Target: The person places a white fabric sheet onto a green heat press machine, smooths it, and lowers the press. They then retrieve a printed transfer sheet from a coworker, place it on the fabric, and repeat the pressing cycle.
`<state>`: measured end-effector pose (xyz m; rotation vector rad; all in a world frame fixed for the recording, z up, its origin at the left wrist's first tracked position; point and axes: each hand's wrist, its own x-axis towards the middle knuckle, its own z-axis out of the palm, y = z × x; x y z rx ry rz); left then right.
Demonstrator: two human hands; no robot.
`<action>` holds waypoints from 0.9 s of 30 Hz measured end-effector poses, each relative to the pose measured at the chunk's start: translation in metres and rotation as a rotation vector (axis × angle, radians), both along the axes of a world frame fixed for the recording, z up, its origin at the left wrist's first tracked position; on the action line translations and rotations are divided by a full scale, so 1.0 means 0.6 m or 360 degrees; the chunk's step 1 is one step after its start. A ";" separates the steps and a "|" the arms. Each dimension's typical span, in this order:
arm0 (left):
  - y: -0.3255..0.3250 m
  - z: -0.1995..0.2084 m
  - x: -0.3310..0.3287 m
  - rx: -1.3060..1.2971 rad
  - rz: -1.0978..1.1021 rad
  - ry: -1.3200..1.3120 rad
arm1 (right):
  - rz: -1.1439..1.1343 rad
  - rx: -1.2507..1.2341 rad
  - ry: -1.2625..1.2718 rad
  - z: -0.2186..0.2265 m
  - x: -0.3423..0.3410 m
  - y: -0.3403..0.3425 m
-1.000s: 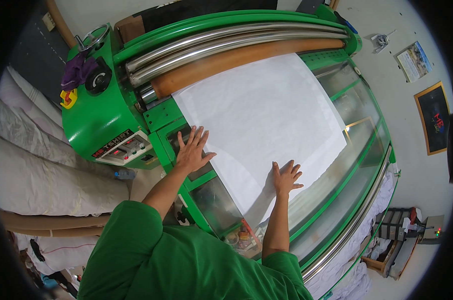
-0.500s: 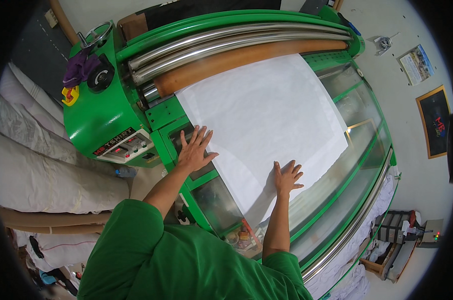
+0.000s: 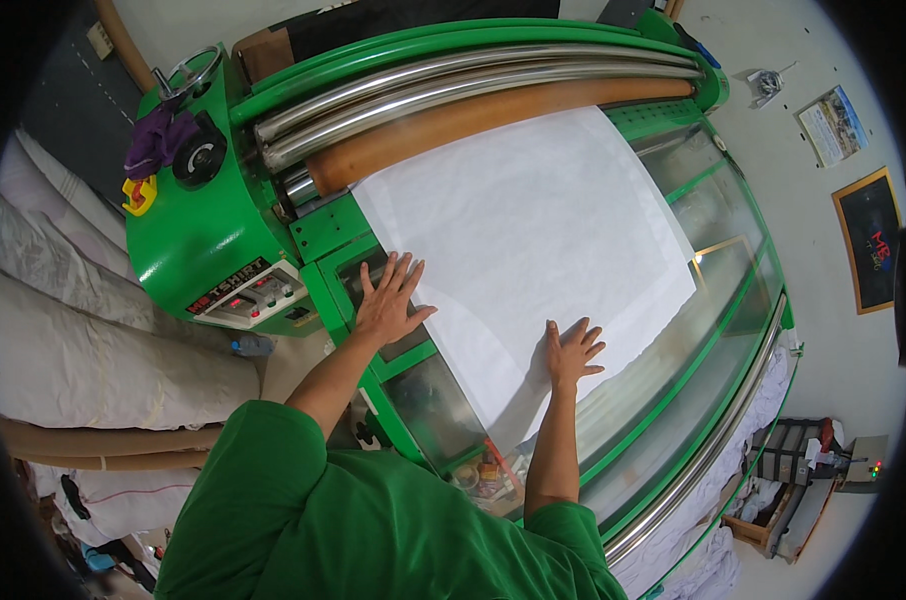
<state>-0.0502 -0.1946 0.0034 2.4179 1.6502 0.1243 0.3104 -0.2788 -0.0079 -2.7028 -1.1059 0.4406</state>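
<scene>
Head view: white sheet (image 3: 533, 240) is lying flat on the glass feed bed (image 3: 713, 300) of the green roller machine (image 3: 203, 250), its far edge running up to the brown roller (image 3: 493, 115) at 12 o'clock.

Left hand (image 3: 388, 305) is pressing palm-down at the sheet's near-left corner, at 9 o'clock of the sheet; fingers are spread flat, released, gripping nothing. The palm is sitting partly on the green frame, fingertips reaching onto the white edge.

Right hand (image 3: 570, 350) is lying palm-down on the sheet's near edge, at 6 o'clock of the sheet; fingers are splayed, released, touching fabric only.

Two chrome rollers (image 3: 473, 75) are sitting just behind the brown one. Control panel (image 3: 248, 295) with buttons is at 9 o'clock of the left hand, just beside it. Yellow part (image 3: 140, 195) and purple cloth (image 3: 158, 140) are sitting at the machine's 10 o'clock end. White fabric rolls (image 3: 73, 330) are stacked at the frame's 9 o'clock. A chrome rail (image 3: 713, 450) is curving along the bed's 4 o'clock side. The person is wearing a green shirt (image 3: 353, 520).
</scene>
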 end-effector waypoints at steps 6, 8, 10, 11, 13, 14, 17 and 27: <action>-0.001 -0.002 0.001 0.0025 0.0005 0.0028 | 0.0003 -0.0001 0.0004 0.003 -0.003 0.002; -0.001 -0.002 0.001 0.0037 0.0008 0.0023 | 0.0005 0.0001 0.0007 0.005 -0.004 0.001; -0.001 -0.003 0.001 0.0045 0.0015 0.0015 | 0.0005 -0.0001 -0.0001 0.007 -0.004 0.001; -0.001 -0.003 0.001 0.0051 0.0019 0.0009 | 0.0009 0.0004 0.0013 0.007 -0.004 0.001; 0.000 -0.003 0.001 0.0045 0.0027 0.0008 | 0.0004 -0.0005 0.0003 0.008 -0.004 0.002; 0.000 -0.003 0.001 0.0033 0.0031 0.0015 | 0.0007 0.0006 0.0013 0.008 -0.004 0.002; 0.001 -0.002 0.001 0.0003 0.0047 0.0018 | 0.0003 0.0008 0.0011 0.007 -0.003 0.004; 0.000 -0.002 0.002 -0.0032 0.0060 0.0052 | -0.0003 0.0014 0.0026 0.001 -0.001 0.006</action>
